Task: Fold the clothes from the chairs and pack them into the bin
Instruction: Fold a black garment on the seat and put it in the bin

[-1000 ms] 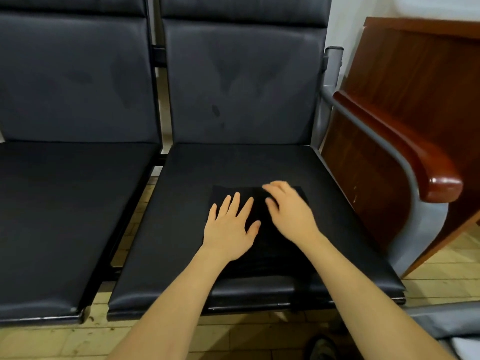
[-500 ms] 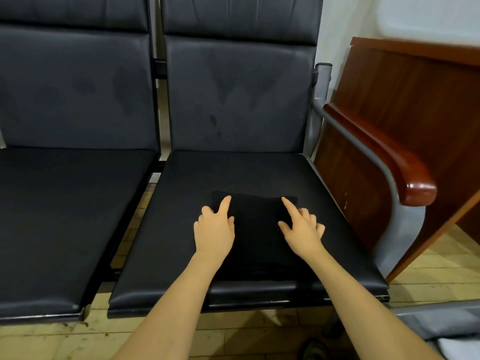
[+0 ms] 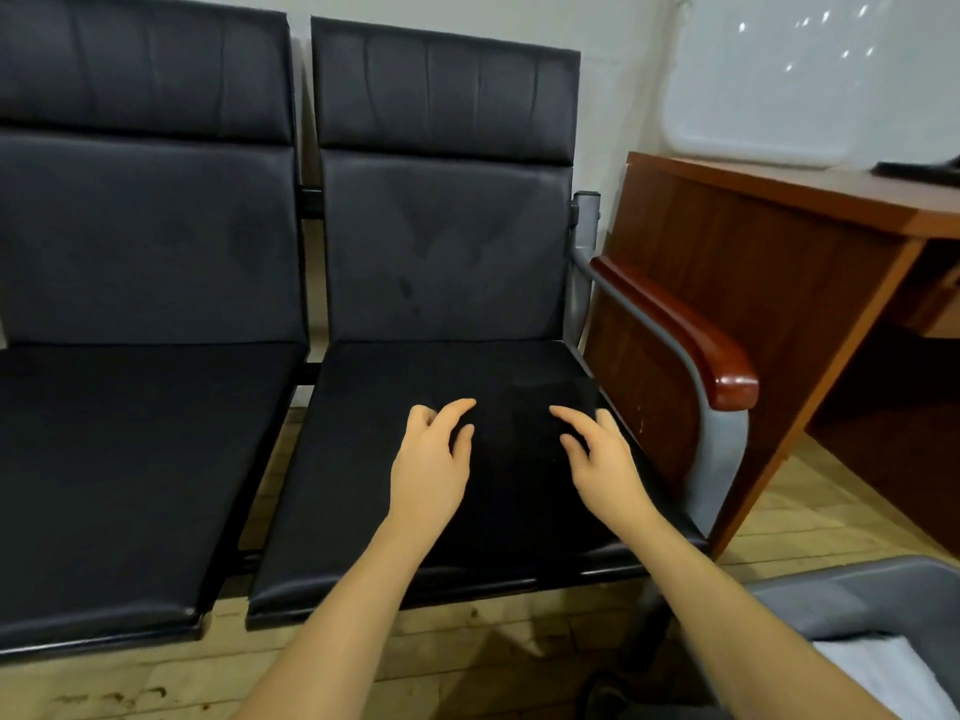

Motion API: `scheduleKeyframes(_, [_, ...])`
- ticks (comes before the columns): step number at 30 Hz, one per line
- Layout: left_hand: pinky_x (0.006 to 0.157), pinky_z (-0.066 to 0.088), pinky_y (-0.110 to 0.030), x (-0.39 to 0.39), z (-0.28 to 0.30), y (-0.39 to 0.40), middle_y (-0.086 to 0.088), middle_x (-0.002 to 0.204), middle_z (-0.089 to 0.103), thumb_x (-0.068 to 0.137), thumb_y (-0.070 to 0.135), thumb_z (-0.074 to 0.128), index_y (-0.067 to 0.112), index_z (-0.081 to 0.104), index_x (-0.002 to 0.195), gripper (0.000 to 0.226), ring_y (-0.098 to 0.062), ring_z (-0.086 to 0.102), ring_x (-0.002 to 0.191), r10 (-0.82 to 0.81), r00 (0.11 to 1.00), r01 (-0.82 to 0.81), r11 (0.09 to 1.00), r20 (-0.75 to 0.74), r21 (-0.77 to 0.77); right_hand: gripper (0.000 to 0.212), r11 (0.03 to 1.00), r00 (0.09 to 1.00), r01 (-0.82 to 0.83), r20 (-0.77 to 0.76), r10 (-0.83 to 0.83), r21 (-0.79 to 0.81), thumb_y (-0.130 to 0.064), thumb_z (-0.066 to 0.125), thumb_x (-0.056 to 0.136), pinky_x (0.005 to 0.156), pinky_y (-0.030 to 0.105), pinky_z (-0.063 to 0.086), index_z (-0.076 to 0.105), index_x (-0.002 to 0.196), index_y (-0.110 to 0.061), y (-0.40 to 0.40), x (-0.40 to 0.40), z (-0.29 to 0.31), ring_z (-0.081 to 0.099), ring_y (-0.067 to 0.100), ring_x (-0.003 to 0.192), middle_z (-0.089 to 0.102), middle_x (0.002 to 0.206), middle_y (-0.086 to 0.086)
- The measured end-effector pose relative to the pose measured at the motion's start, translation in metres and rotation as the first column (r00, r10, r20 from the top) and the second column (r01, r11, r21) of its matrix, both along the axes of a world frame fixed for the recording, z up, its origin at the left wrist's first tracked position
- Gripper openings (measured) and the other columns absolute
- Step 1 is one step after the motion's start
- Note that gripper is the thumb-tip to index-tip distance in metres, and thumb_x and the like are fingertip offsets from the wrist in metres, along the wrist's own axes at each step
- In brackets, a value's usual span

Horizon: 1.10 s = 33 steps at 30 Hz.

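Folded black garment (image 3: pixel 511 459) sits mid-seat on the right chair (image 3: pixel 363 485), between the left hand (image 3: pixel 428 459) and right hand (image 3: pixel 602 462), both grips loosely spread, holding nothing, equally near.

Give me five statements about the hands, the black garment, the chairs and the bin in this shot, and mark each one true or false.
1. The folded black garment lies on the seat of the right chair. True.
2. The left hand holds the garment up in the air. False: it hovers at the garment's left edge with relaxed fingers and holds nothing.
3. The right hand is at the garment's right side, fingers loosely spread. True.
4. The grey bin stands on the seat of the left chair. False: it sits low at the right, beyond the wooden armrest.
5. Something white lies in the bin. True.
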State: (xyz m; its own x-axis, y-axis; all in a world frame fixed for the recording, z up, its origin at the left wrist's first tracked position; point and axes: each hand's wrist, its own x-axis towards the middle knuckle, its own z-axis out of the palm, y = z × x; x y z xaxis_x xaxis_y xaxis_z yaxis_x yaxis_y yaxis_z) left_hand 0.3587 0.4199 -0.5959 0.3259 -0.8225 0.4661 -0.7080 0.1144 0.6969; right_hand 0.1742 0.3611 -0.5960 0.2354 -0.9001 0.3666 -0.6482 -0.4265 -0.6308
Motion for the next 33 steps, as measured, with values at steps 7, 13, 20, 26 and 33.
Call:
scheduleKeyframes(7, [0.068, 0.046, -0.022, -0.042, 0.049, 0.012, 0.004, 0.095, 0.042, 0.096, 0.023, 0.052, 0.024, 0.054, 0.131, 0.035, -0.007, 0.046, 0.069, -0.185, 0.983, 0.184, 0.973, 0.003, -0.141, 0.034, 0.967, 0.993, 0.117, 0.001, -0.120, -0.226, -0.009, 0.048, 0.098, 0.068, 0.005, 0.038, 0.054, 0.131, -0.013, 0.039, -0.052, 0.065, 0.044, 0.004, 0.072, 0.042, 0.100, 0.002])
scheduleKeyframes(13, [0.067, 0.050, -0.031, -0.100, 0.051, 0.006, 0.004, 0.096, 0.041, 0.096, 0.024, 0.051, 0.022, 0.051, 0.134, 0.037, -0.011, 0.047, 0.067, -0.300, 0.954, 0.299, 0.946, 0.017, -0.125, 0.035, 0.936, 0.971, 0.222, -0.026, -0.238, -0.274, -0.006, 0.047, 0.097, 0.070, 0.002, 0.034, 0.053, 0.131, -0.012, 0.052, -0.114, 0.079, 0.041, -0.001, 0.072, 0.037, 0.099, -0.001])
scheduleKeyframes(20, [0.057, 0.033, -0.014, -0.204, 0.006, 0.001, 0.006, 0.096, 0.036, 0.097, 0.024, 0.050, 0.022, 0.050, 0.135, 0.038, -0.005, 0.042, 0.062, -0.491, 0.869, 0.494, 0.868, 0.062, -0.043, 0.036, 0.927, 0.925, 0.323, -0.141, -0.352, -0.191, -0.007, 0.045, 0.098, 0.073, 0.021, 0.035, 0.050, 0.133, -0.013, 0.063, -0.223, 0.037, 0.040, 0.009, 0.077, 0.040, 0.110, 0.005])
scheduleKeyframes(26, [0.073, 0.046, -0.022, -0.292, -0.061, -0.007, 0.003, 0.106, 0.038, 0.099, 0.025, 0.044, 0.025, 0.043, 0.138, 0.040, -0.012, 0.052, 0.077, -0.568, 0.823, 0.556, 0.805, -0.001, 0.208, 0.036, 0.936, 0.914, 0.350, -0.230, -0.335, 0.027, -0.010, 0.042, 0.100, 0.079, 0.034, 0.048, 0.048, 0.135, -0.017, 0.056, -0.309, -0.030, 0.053, 0.022, 0.095, 0.044, 0.118, 0.003])
scheduleKeyframes(33, [0.085, 0.045, -0.027, -0.376, -0.159, 0.002, -0.010, 0.149, 0.021, 0.102, 0.022, 0.036, 0.020, 0.029, 0.147, 0.046, -0.027, 0.054, 0.113, -0.467, 0.879, 0.421, 0.659, -0.099, 0.623, 0.041, 0.894, 0.909, 0.316, -0.371, -0.190, 0.316, -0.008, 0.044, 0.097, 0.086, 0.044, 0.047, 0.045, 0.138, -0.014, 0.045, -0.383, -0.142, 0.054, 0.029, 0.102, 0.044, 0.127, 0.009])
